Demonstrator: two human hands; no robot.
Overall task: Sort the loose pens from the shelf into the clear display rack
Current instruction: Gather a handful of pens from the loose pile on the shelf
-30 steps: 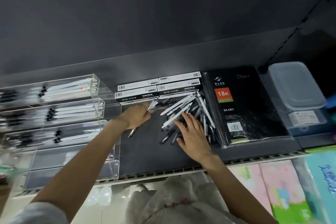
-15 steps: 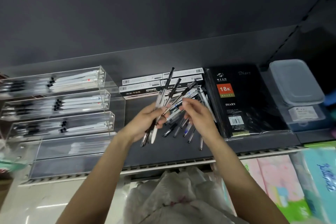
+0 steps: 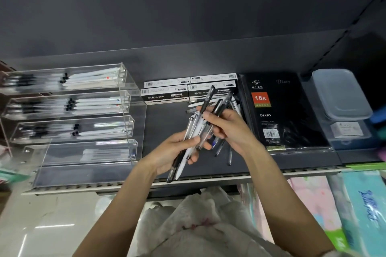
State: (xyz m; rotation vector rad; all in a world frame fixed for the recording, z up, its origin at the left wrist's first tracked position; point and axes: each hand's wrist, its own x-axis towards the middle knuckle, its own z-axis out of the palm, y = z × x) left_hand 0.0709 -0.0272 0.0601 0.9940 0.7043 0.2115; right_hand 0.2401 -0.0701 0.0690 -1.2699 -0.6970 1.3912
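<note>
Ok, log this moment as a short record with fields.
left hand: grip closed on a bunch of pens
right hand: grip on the same bunch, higher up
loose pens: some on the shelf, under the hands
rack: left of hands; top three tiers hold pens, next one a few
behind: pen boxes
right: diary, tub

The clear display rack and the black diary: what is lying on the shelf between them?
In the head view, between clear display rack and black diary: gel pen boxes at the back, loose pens in front.
</note>
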